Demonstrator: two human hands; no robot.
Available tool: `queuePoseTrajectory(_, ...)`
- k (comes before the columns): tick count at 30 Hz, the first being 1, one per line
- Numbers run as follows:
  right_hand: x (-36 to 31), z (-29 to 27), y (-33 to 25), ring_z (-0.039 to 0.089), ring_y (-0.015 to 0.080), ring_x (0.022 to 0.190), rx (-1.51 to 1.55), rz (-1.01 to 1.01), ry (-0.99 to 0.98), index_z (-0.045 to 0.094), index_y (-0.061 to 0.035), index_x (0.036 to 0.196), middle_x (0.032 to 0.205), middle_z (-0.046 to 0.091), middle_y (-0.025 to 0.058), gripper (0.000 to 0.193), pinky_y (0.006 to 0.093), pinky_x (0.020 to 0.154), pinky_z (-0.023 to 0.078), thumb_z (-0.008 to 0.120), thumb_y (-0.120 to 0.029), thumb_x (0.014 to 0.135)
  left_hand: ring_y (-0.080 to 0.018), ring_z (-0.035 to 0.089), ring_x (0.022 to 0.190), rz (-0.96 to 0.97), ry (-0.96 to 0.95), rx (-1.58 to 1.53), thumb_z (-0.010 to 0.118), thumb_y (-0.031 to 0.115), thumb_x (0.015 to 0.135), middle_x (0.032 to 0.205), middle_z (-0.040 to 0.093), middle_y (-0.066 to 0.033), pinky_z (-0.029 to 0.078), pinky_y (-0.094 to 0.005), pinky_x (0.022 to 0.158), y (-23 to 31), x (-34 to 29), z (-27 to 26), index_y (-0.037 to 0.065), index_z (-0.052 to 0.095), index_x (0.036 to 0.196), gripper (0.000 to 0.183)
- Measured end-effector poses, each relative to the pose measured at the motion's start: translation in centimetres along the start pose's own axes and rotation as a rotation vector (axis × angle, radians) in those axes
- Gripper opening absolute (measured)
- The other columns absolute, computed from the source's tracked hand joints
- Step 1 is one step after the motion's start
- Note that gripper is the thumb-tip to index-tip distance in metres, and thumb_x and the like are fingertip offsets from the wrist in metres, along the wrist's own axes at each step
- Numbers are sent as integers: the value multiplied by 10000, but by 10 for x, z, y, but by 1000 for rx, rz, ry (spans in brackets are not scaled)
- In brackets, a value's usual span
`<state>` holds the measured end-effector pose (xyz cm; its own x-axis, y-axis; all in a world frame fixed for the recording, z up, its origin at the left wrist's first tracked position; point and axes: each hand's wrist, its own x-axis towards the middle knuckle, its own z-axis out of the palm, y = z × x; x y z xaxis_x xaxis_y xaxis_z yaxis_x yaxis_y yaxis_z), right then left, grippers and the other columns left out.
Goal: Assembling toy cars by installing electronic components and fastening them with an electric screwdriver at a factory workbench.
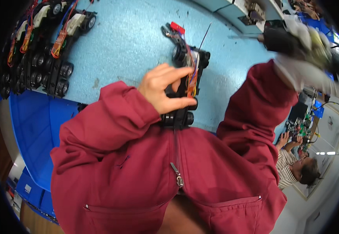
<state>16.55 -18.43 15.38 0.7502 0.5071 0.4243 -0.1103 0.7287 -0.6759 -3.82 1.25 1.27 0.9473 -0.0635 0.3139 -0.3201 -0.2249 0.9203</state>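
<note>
A black toy truck chassis [182, 113] with wheels lies on the blue table in front of me. On its middle sits a small orange circuit board [192, 82] with coloured wires. My left hand [163, 87] is bare, its forefinger at the board's far end and its thumb at the near end, gripping it. A red part [177, 27] hangs on wires at the chassis's far end, beside a thin upright wire. Up at the right, my right hand [294, 72], in a white glove and blurred by motion, holds a black and yellowish electric screwdriver [284, 42], its bit pointing left.
Several similar chassis [60, 58] with boards and wires stand in a row at the far left of the table [118, 35]. Below them is a blue plastic bin [33, 132]. A white shelf edge [231, 15] runs along the back. Another person [294, 167] works at the right.
</note>
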Motion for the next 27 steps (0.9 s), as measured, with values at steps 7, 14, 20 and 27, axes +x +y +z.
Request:
queuePoseTrajectory(7,-81,46,-9,452,99,516,-175,-12,29,481,-160,762,605,449,-59,776,262,524,275,572,-876,475,-48,497,672,-457,-126,-529,753,177,744,775,562,-1,405,-207,590,1,9,-7,-24,494,1139,513)
queuePoseTrajectory(14,-111,46,-10,492,114,499,-119,-8,218,476,-140,707,618,517,-8,746,279,530,323,638,-822,451,-131,614,776,-497,-52,-704,684,67,797,803,634,-74,497,-257,686,11,-2,9,1,591,1017,248)
queuePoseTrajectory(20,-121,43,-2,498,115,521,-93,-18,233,488,-134,734,637,527,-6,769,278,537,323,621,-839,459,-194,481,753,57,-16,173,842,238,568,872,554,-63,417,-293,649,10,-5,3,54,641,996,508)
queuePoseTrajectory(27,-120,43,29,496,117,568,-157,-41,91,483,-150,760,655,518,-30,824,276,547,308,553,-908,445,-247,508,900,160,42,214,853,246,541,986,546,-87,445,-328,758,1,-3,11,50,628,1006,552)
